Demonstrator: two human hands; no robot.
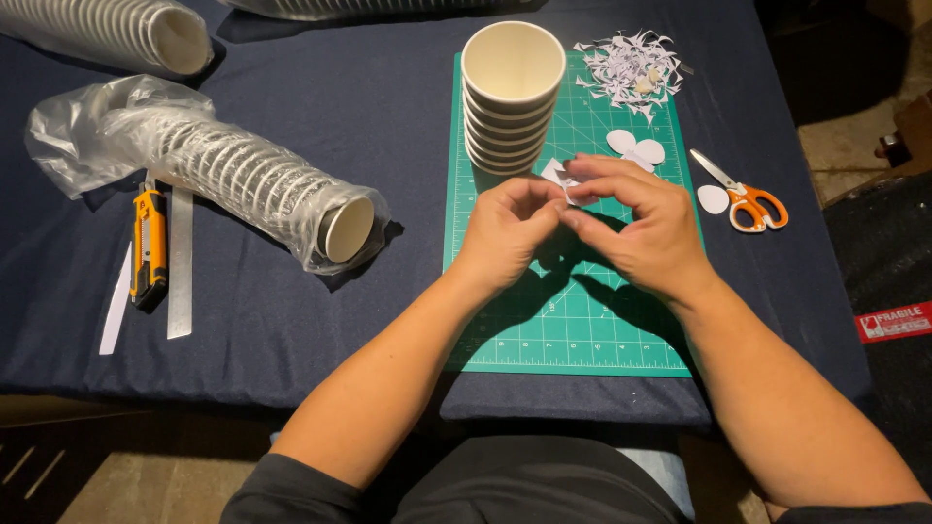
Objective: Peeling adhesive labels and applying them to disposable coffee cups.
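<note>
My left hand [507,233] and my right hand [641,218] meet over the green cutting mat [573,320], both pinching one small white paper piece [560,176] between the fingertips. Most of the piece is hidden by my fingers. Just behind the hands stands a stack of white paper cups [511,92], upright on the mat's far left part. White paper cut-out ovals [636,147] lie right of the stack, and one more oval [713,199] lies beside orange-handled scissors [743,197] off the mat's right edge.
A heap of white paper scraps [631,66] lies at the mat's far right corner. On the dark blue cloth to the left lie a plastic sleeve of cups [243,180], another sleeve [126,31], a yellow utility knife [149,243], a metal ruler [180,262] and a paper strip [116,311].
</note>
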